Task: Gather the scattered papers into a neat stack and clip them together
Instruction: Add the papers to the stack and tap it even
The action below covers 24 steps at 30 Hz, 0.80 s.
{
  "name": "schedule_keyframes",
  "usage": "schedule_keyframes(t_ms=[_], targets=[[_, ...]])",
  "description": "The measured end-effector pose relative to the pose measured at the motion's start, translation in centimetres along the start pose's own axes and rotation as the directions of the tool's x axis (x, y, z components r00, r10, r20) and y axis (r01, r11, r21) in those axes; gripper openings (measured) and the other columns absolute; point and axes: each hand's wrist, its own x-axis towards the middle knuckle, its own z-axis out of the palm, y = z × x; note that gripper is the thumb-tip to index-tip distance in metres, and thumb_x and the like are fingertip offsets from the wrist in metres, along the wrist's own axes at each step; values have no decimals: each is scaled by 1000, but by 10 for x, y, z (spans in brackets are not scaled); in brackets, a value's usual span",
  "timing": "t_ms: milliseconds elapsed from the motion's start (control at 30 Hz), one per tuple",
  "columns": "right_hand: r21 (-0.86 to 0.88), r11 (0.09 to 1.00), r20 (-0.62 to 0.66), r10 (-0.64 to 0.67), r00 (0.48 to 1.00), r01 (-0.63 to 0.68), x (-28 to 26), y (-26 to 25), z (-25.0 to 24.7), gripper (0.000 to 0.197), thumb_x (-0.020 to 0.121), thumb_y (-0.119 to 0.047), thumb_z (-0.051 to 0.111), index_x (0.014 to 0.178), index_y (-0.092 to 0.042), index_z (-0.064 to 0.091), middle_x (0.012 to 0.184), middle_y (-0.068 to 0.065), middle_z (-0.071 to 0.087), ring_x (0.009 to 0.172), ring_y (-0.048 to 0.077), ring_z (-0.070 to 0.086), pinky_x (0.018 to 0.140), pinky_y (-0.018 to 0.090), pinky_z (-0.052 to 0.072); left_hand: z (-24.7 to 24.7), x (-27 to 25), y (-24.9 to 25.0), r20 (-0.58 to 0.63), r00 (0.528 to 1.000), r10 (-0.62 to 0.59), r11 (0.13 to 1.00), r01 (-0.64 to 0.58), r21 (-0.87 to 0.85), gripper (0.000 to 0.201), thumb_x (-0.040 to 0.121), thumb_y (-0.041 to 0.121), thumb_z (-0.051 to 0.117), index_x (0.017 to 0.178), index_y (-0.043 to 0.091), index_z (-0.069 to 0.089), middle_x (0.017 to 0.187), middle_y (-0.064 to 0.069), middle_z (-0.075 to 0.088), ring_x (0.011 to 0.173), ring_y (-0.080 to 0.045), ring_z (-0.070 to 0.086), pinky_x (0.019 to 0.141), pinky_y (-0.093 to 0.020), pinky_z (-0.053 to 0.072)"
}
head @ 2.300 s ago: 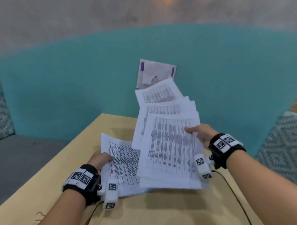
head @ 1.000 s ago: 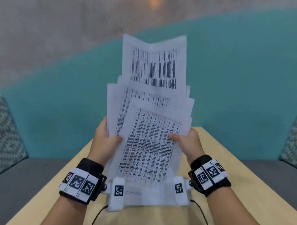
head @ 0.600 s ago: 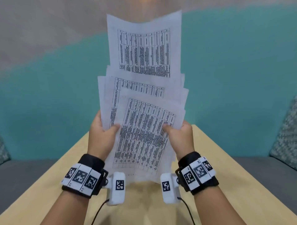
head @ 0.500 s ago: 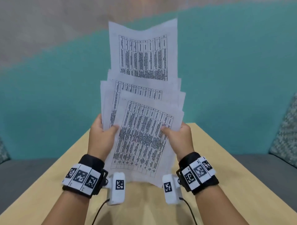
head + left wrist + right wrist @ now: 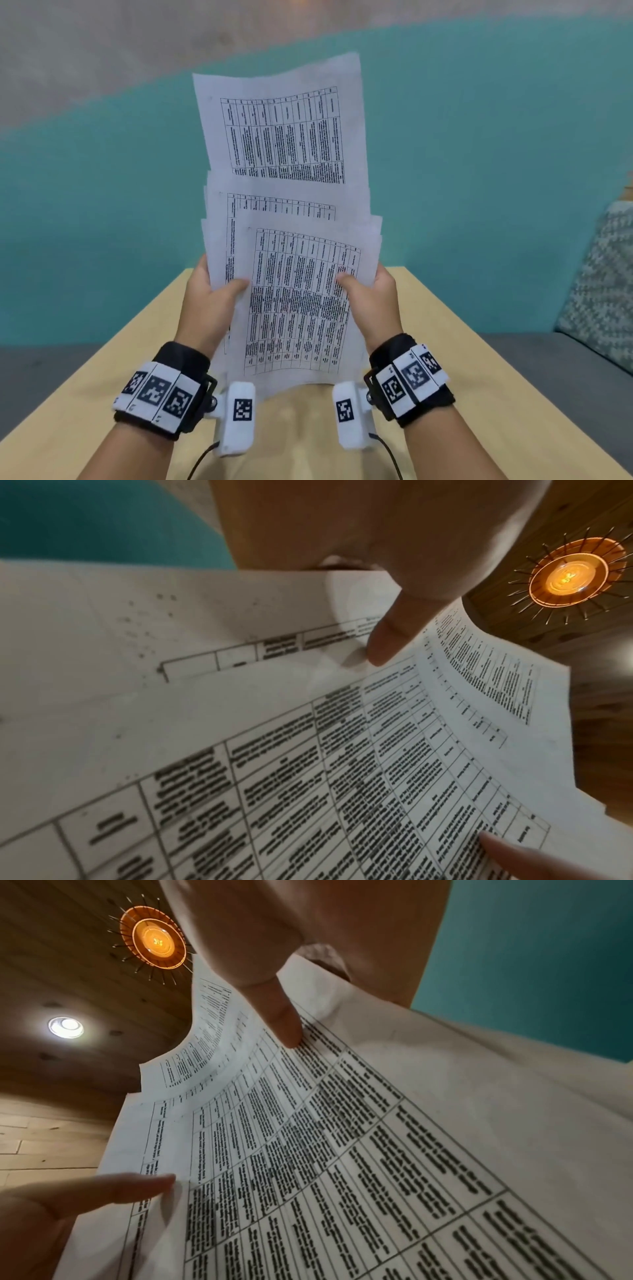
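Lifted off the bench (image 5: 479,346) since a couple of seconds ago, the papers (image 5: 291,212) now stand upright above its middle, fanned unevenly, the rearmost sheet highest. Left hand (image 5: 209,301) pinches their left edge, thumb in front; right hand (image 5: 371,301) pinches the right edge likewise. An orange ceiling lamp (image 5: 578,572) glows overhead.

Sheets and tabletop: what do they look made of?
Sheets: thin matte white office paper, judging by the bowed tops and black printed tables. Tabletop: pale tan with a smooth, low-sheen face, likely wood or laminate; no grain shows, so I cannot tell which.
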Motion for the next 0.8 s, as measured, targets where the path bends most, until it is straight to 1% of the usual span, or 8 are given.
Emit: schedule_keyframes(t_ms=[133, 167, 267, 433, 500, 567, 700, 800], targets=[[-1, 1000, 1, -3, 1000, 3, 0, 0, 1, 28, 93, -5, 64, 97, -33, 65, 101, -14, 73, 95, 6, 69, 80, 21, 53, -2, 0, 2, 18, 1000, 15, 1000, -14, -13, 35, 93, -1, 65, 119, 23, 63, 105, 8, 76, 87, -4, 74, 72, -22, 56], [0, 1000, 1, -1, 1000, 1, 0, 0, 1, 27, 93, -5, 64, 97, -32, 65, 102, -13, 73, 95, 8, 69, 81, 23, 53, -4, 0, 3, 21, 1000, 16, 1000, -16, -17, 35, 91, -1, 67, 115, 24, 64, 102, 9, 76, 83, -2, 75, 69, -21, 56], [20, 1000, -7, 17, 1000, -16, 1, 1, -2, 25, 92, -5, 64, 96, -30, 65, 99, -10, 74, 90, 9, 70, 76, 22, 54, -9, 2, 5, 31, 999, 11, 1000, -11, -13, 36, 88, -3, 70, 109, 27, 65, 100, 7, 78, 82, -4, 76, 74, -29, 57], [20, 999, 24, 49, 999, -50, 2, 3, -5, 30, 89, 1, 65, 98, -28, 65, 100, -9, 73, 92, 9, 69, 77, 23, 53, -9, 2, 5, 39, 999, 6, 1000, -6, 0, 33, 91, -3, 67, 108, 26, 66, 97, 6, 79, 82, -7, 76, 62, -22, 59], [-12, 997, 27, 83, 996, -82, 3, 7, -5, 31, 87, -2, 68, 105, -27, 64, 103, -8, 73, 97, 12, 69, 79, 25, 53, -9, 3, 5, 5, 1000, 9, 1000, -9, -6, 34, 91, -5, 67, 108, 25, 67, 99, 3, 78, 84, -10, 76, 70, -28, 60], [-67, 989, 27, 131, 991, -129, 5, 12, -5, 32, 86, -9, 72, 112, -25, 61, 108, -5, 72, 101, 16, 68, 89, 34, 54, -12, 4, 7, -34, 999, 7, 999, -8, -35, 35, 90, -8, 67, 107, 24, 67, 101, 1, 76, 88, -13, 74, 78, -34, 59], [-153, 973, -21, 174, 985, -175, 4, 19, -3, 48, 85, -22, 76, 127, -23, 51, 129, -3, 56, 112, 14, 56, 101, 36, 46, -16, 7, 13, -148, 989, -11, 990, -10, -143, 37, 90, -11, 66, 111, 19, 65, 103, 0, 74, 93, -16, 72, 85, -34, 56], [-99, 978, -119, 173, 978, -185, 0, 22, 3, 68, 82, -35, 79, 138, -25, 42, 141, 0, 42, 128, 19, 45, 107, 37, 39, -18, 8, 19, -236, 971, -42, 976, -10, -215, 36, 91, -11, 65, 114, 17, 63, 100, 3, 72, 90, -12, 70, 85, -32, 56]])
